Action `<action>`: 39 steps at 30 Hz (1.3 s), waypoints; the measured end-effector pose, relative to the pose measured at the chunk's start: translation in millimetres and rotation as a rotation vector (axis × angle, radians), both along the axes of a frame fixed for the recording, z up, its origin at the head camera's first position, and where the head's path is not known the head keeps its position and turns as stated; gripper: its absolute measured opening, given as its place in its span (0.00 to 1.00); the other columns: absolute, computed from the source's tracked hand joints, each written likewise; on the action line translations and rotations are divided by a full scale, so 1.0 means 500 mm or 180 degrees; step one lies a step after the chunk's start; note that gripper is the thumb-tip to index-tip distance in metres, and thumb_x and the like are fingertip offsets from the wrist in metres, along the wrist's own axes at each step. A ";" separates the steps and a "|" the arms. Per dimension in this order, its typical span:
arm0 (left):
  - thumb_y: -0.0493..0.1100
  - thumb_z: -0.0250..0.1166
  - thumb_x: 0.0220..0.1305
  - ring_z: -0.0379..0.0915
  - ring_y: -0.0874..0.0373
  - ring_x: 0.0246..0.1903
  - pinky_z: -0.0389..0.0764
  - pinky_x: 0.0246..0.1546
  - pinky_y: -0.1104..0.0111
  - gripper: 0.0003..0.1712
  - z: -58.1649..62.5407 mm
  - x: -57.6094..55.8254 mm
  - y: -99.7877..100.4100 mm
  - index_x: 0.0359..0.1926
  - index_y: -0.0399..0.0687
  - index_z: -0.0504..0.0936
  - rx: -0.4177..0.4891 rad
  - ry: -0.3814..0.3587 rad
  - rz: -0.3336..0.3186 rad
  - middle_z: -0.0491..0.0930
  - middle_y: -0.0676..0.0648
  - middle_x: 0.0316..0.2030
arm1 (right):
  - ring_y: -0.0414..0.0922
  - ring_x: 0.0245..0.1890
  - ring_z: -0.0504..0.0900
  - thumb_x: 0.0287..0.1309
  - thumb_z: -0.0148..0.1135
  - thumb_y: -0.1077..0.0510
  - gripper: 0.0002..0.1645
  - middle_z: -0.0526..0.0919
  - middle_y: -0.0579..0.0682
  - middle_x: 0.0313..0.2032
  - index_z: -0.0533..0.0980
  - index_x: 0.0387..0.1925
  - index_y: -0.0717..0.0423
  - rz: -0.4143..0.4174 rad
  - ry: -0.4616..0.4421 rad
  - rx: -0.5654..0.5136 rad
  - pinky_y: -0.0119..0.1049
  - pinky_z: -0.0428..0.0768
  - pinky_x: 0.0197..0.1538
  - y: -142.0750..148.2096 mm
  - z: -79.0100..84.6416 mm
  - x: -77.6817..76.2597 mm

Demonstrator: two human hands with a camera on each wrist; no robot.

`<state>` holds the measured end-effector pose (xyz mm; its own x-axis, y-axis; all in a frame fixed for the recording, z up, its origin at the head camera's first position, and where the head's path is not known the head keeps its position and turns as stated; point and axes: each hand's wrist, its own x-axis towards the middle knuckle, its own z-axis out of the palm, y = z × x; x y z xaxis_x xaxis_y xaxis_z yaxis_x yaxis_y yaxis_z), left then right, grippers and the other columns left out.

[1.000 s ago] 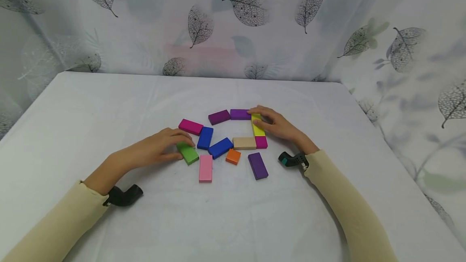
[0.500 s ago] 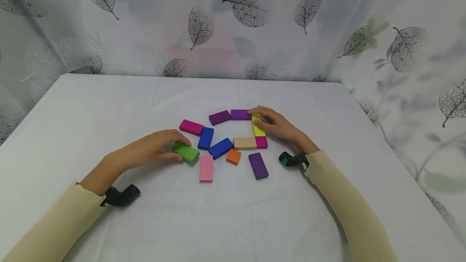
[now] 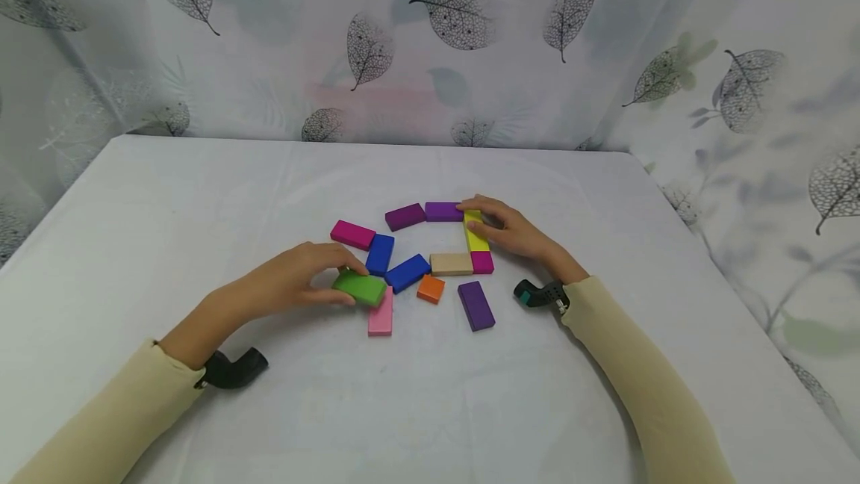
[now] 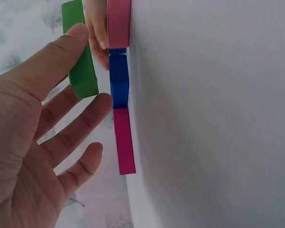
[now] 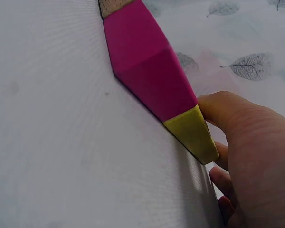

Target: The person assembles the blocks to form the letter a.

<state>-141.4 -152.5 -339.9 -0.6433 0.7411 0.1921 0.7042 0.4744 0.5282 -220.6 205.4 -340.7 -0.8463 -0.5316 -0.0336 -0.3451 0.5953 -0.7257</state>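
My left hand pinches a green wooden block between thumb and fingers. In the left wrist view the green block is up off the table, its end face toward the camera. From the head it overlaps the far end of a pink block. At the right, my right hand holds a yellow block, thumb and index finger at its far part. That index fingertip also meets the end of a purple block. A magenta block abuts the yellow one's near end.
Blue blocks, a magenta-pink block, a dark purple block and a tan block form a bent outline. An orange piece and a violet block lie in front on the white tabletop. Leaf-print cloth hangs behind.
My left hand has taken up the green block from the table, turned it and carried it rightward to over the pink block's far end. My right hand has stayed in place.
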 end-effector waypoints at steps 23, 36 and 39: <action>0.51 0.73 0.55 0.75 0.61 0.49 0.75 0.51 0.59 0.23 0.003 0.042 0.067 0.51 0.53 0.81 -0.0080 0.0479 -0.0409 0.81 0.56 0.46 | 0.55 0.76 0.45 0.70 0.53 0.59 0.26 0.59 0.60 0.72 0.67 0.67 0.59 0.0037 0.0023 -0.0014 0.56 0.46 0.73 0.006 -0.008 -0.005; 0.53 0.72 0.56 0.74 0.63 0.50 0.74 0.51 0.60 0.22 -0.004 0.060 0.090 0.50 0.54 0.81 -0.0166 0.0434 -0.0564 0.81 0.58 0.46 | 0.56 0.76 0.45 0.70 0.53 0.59 0.26 0.59 0.61 0.72 0.67 0.67 0.61 0.0058 0.0028 -0.0035 0.56 0.47 0.73 0.006 -0.007 -0.005; 0.54 0.72 0.56 0.73 0.63 0.50 0.73 0.53 0.59 0.22 -0.002 0.066 0.095 0.50 0.54 0.82 -0.0180 0.0400 -0.0604 0.81 0.59 0.45 | 0.56 0.76 0.45 0.70 0.52 0.59 0.26 0.59 0.61 0.72 0.67 0.67 0.61 0.0054 0.0025 -0.0033 0.55 0.47 0.73 0.004 -0.005 -0.003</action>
<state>-108.7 -105.1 -341.0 -0.4652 0.8583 0.2166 0.8421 0.3536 0.4071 -222.0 207.4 -343.0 -0.8374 -0.5461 -0.0214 -0.3608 0.5818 -0.7290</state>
